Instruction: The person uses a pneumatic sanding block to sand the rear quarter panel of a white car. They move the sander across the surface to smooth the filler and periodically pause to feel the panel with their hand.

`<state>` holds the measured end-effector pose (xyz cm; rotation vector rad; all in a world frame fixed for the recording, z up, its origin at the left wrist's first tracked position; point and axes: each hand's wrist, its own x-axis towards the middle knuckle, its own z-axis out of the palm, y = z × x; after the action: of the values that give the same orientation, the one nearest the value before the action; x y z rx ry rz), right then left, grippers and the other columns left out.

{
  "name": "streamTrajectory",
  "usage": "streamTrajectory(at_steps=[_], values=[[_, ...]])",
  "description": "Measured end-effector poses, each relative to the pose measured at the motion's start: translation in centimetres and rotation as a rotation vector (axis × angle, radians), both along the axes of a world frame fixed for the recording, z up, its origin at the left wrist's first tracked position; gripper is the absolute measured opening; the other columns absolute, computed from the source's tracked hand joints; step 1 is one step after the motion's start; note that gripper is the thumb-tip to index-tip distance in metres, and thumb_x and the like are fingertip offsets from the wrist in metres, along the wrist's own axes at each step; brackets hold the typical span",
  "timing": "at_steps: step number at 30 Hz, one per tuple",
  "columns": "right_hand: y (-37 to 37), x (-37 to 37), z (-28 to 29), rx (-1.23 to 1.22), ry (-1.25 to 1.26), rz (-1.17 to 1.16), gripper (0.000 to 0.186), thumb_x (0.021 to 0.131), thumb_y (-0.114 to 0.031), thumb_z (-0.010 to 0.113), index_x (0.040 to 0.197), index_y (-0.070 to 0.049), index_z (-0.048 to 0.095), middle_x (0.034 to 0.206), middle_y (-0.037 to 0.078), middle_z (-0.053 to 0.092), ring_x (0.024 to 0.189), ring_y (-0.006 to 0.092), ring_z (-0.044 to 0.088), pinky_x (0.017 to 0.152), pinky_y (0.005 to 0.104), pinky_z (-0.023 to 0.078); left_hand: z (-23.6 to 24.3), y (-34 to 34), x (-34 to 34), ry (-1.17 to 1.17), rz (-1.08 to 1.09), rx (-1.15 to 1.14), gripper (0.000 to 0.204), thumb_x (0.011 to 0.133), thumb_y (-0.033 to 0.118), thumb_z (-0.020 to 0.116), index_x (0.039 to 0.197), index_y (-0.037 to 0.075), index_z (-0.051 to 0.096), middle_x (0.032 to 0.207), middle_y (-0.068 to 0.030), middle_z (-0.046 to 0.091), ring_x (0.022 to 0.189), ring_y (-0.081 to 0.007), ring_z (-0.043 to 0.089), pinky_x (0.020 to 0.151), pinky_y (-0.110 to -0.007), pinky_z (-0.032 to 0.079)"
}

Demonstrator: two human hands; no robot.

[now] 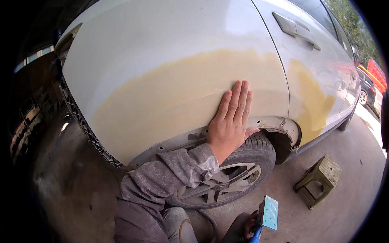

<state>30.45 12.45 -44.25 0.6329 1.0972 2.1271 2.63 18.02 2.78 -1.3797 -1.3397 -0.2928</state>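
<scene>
My left hand (233, 121) lies flat on the car's rear side panel (162, 93), just above the wheel arch. Its fingers are stretched out and point upward. A wide beige patch of filler (178, 89) covers much of the panel around it. Low in the view, my right hand (250, 227) is closed around a hand sander (270, 213) with a light-blue, perforated rectangular pad. Something blue, a handle or a hose, runs down from the sander. Shadow and the tool partly hide the fingers of that hand.
The rear wheel (223, 182) stands below the bare wheel arch (279, 123). Another yellowish patch (310, 101) marks the rear door, under its handle (298, 29). An olive plastic stool (320, 178) is on the floor at the right. A dark hose (208, 222) lies near my knee (178, 222).
</scene>
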Motion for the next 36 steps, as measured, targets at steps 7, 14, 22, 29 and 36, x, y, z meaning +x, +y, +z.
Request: streamTrajectory(at_steps=[7,14,22,29,36], values=[[1.0,0.8,0.4,0.044,-0.041,0.008,0.058,0.087,-0.004,0.07,0.141,-0.007,0.052,0.134,0.011,0.061,0.099,0.0189,0.062,0.088,0.0323,0.053,2.6,-2.8,-3.3,-0.07,0.032,0.08,0.1,0.093,0.071,0.037,0.15,-0.01,0.029,0.158,-0.0303,0.024,0.149,-0.0426,0.023,0.123,-0.052,0.016],[0.3,0.4,0.1,0.008,-0.02,0.02,0.057,0.086,-0.004,0.07,0.141,-0.007,0.052,0.133,0.011,0.062,0.098,0.0187,0.063,0.087,0.0323,0.053,-2.6,-12.8,-12.9,-0.268,0.142,0.326,0.103,0.096,0.073,0.026,0.154,-0.01,0.013,0.16,-0.0323,0.017,0.148,-0.0476,0.021,0.119,-0.057,0.018],[-0.2,0.0,-0.2,-0.001,0.002,0.044,0.057,0.086,-0.004,0.07,0.14,-0.007,0.053,0.132,0.012,0.062,0.097,0.0185,0.063,0.086,0.0322,0.053,-6.1,-15.9,-15.2,-0.239,0.179,0.287,0.102,0.096,0.072,0.028,0.154,-0.011,0.011,0.159,-0.0354,0.015,0.146,-0.0526,0.019,0.119,-0.059,0.017],[-0.3,0.4,0.0,0.036,-0.048,0.015,0.057,0.086,-0.004,0.07,0.14,-0.006,0.053,0.132,0.012,0.063,0.096,0.0183,0.063,0.086,0.0322,0.053,3.3,-9.1,-8.5,0.052,-0.064,-0.111,0.095,0.094,0.07,0.037,0.149,-0.007,0.034,0.158,-0.0248,0.029,0.149,-0.0377,0.026,0.123,-0.048,0.019],[0.9,-0.8,0.4,0.206,-0.193,-0.083,0.055,0.081,-0.005,0.075,0.134,-0.007,0.059,0.129,0.011,0.064,0.095,0.0188,0.064,0.083,0.0342,0.054,7.5,-5.5,-8.6,0.161,-0.184,-0.058,0.095,0.089,0.071,0.044,0.149,-0.002,0.04,0.157,-0.0175,0.037,0.149,-0.0297,0.028,0.124,-0.042,0.019]])
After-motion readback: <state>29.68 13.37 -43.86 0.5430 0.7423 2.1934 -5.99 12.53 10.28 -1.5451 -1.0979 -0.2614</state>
